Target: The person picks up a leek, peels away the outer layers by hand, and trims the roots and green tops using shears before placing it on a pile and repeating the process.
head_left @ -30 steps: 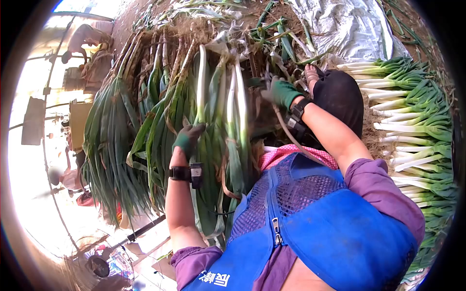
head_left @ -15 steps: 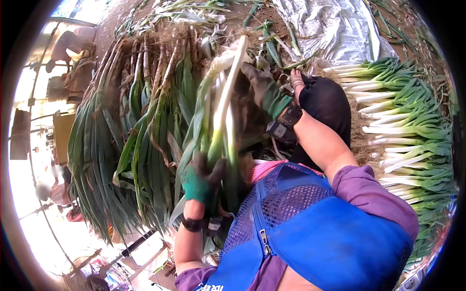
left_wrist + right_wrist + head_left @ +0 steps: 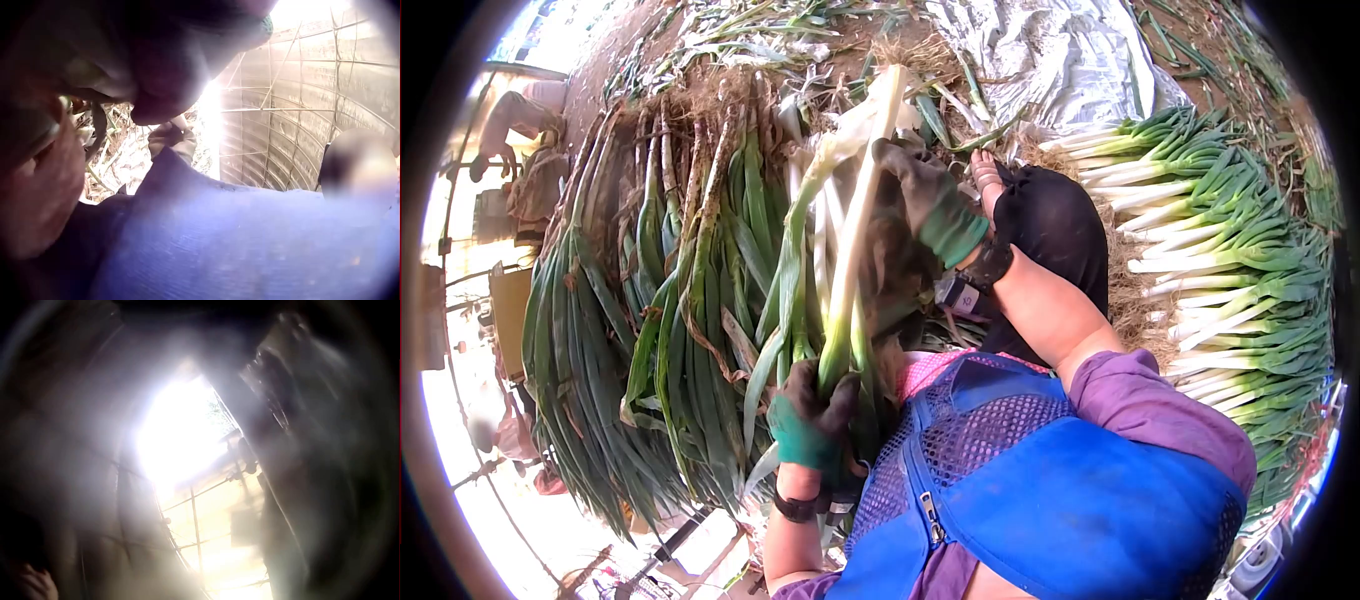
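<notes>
Extending beyond left grip (image 3: 811, 415), leek (image 3: 863, 220) (white-stalked)

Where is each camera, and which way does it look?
Head: on the person's head, looking forward and down at the held onion stalk; left hand, right hand and blue vest show.
Left wrist: on that wrist, looking past the blurred left hand at a barred wall; blue cloth shows below.
Right wrist: on that wrist, facing a bright opening; too hazy to name body parts.
Head and left wrist share the left hand, likely the vest too.
</notes>
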### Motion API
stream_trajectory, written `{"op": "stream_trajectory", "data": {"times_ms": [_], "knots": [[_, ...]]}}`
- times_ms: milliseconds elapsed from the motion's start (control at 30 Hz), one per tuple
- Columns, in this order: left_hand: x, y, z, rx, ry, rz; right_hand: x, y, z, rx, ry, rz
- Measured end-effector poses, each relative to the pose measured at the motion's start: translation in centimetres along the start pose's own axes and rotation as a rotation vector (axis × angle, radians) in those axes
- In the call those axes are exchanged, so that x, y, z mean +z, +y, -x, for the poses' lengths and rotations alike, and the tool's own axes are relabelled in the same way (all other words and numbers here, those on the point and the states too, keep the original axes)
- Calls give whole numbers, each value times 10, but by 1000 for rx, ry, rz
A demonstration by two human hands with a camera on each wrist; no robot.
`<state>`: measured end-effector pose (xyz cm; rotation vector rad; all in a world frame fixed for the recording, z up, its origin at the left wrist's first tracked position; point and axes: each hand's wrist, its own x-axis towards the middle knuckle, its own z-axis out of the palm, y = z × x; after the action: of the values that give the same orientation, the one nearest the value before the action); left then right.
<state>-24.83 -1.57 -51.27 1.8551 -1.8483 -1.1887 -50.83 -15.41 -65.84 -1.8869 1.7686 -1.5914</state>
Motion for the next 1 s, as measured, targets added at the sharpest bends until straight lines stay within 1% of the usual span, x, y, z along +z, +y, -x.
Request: {"op": "stream_trajectory", "data": {"times_ms": [33, 67, 100, 133, 167, 267, 333, 433, 467, 533, 600, 633, 700, 733, 800, 867, 967, 1000], "knots": [[0, 3, 1, -60, -17, 82, 1, 4, 1, -24, 10, 37], [0, -11, -3, -42, -52, 208, 3, 8, 2, -47, 19, 71], [-2, -26, -6, -30, -83, 334, 8, 14, 3, -33, -23, 139], [-4, -27, -7, -85, -108, 423, 15, 22, 5, -15, -74, 202], [-9, -26, -9, -32, -136, 338, 22, 30, 7, 2, -131, 263], [-13, -34, -15, -67, -204, 431, 42, 70, 22, -133, -137, 244], [-12, -36, -19, -116, -255, 477, 30, 50, 17, 42, -165, 47], [-9, -44, -25, -209, -288, 508, 21, 41, 10, 69, -281, 201], [-7, -43, -25, -256, -273, 525, 23, 49, 11, -66, -216, 197], [-6, -43, -23, -211, -265, 518, 12, 24, -2, 466, -315, -146], [-5, -40, -21, -177, -259, 508, 11, 18, -4, 675, -324, -357], [-5, -35, -18, -165, -257, 501, 16, 23, 2, 618, -291, -392], [-6, -32, -18, -162, -257, 501, 18, 27, -1, 511, -324, -290], [-5, -34, -19, -171, -259, 507, 19, 30, -5, 458, -389, -154], [-5, -39, -19, -180, -259, 512, 16, 29, -7, 287, -605, 214], [-4, -44, -21, -174, -257, 508, 0, 8, -18, 37, -882, 681], [-5, -46, -22, -198, -276, 548, 9, 20, -1, -1, -710, 614], [-6, -46, -23, -193, -293, 563, 17, 32, 5, 14, -664, 519]]}}
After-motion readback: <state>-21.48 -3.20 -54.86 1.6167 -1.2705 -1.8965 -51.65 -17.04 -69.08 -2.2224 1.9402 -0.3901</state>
